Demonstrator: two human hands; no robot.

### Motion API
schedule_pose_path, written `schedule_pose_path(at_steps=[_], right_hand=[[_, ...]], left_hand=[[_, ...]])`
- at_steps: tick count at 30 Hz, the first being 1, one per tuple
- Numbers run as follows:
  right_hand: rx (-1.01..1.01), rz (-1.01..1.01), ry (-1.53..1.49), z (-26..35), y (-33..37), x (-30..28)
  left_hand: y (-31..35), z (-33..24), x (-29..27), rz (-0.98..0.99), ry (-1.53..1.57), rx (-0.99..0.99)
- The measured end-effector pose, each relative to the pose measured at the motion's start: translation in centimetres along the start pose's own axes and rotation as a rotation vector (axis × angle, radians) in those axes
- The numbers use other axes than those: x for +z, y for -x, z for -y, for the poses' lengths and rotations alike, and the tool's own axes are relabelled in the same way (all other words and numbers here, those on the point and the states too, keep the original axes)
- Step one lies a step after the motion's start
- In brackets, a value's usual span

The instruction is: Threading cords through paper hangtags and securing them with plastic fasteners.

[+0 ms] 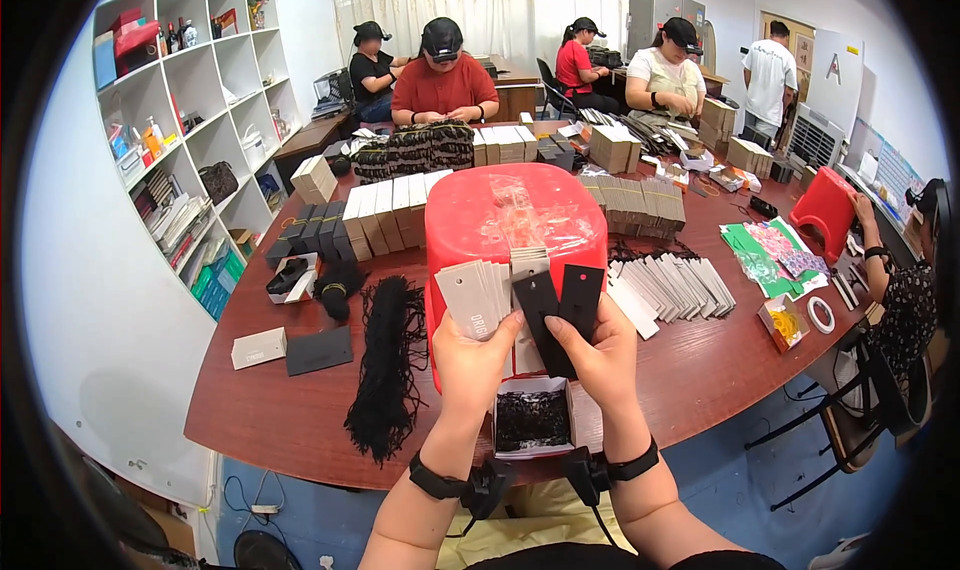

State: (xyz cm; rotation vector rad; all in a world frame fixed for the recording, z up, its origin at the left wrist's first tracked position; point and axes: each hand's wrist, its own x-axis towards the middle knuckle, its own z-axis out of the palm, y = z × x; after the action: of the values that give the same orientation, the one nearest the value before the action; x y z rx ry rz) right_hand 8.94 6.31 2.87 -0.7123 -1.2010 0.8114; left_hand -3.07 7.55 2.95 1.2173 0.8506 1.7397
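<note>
Both hands up over the near edge of the wooden table [700,370], pretty crowded spot honestly. Left hand [470,355] curled shut around a fanned stack of grey tags [478,295], thumb pressed over the front of them. Right hand [605,355] pinching two black tags [560,305], thumb on the front one, fingers behind, the pair splayed in a V and held just above the table. Black tags touching the grey stack at the middle, so barely any gap between the hands. Directly below, a small open white box of black strings [532,417] sitting right at the table's rim, between the wrists. Just behind the hands, an upturned red plastic tub [470,215] with crinkled clear bags [525,215] on top, blocking any forward reach. Left of that, a long loose bundle of black cords [388,370] trailing down to the table edge. Right side: rows of white tags [675,285] fanned out flat, then bare wood toward the curved rim, the only real free patch. Other people seated along the far side and at the right end, well apart from these hands.
</note>
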Motion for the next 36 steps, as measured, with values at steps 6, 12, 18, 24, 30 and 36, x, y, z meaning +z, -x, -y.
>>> schedule_pose_path(at_steps=[6,12,18,24,30,36], right_hand=[[0.037,-0.034,0.117,-0.6,-0.6,-0.1],[0.061,-0.018,-0.002,-0.9,-0.7,0.0],[0.059,-0.005,-0.031,-0.8,-0.8,0.0],[0.045,0.002,-0.038,-1.3,-0.9,-0.1],[0.022,-0.013,-0.039,-1.5,-0.9,-0.1],[-0.017,-0.021,-0.019,-1.8,-0.9,0.0]], left_hand=[[0.0,0.0,-0.3,-0.042,-0.012,-0.002],[0.8,0.1,-2.1,-0.044,-0.131,-0.006],[1.0,-1.5,-1.5,0.139,0.005,-0.046],[1.2,-2.3,-1.4,0.285,0.131,-0.187],[0.3,-2.2,-1.0,0.155,0.017,0.028],[0.0,-2.1,-0.2,0.096,0.000,0.013]])
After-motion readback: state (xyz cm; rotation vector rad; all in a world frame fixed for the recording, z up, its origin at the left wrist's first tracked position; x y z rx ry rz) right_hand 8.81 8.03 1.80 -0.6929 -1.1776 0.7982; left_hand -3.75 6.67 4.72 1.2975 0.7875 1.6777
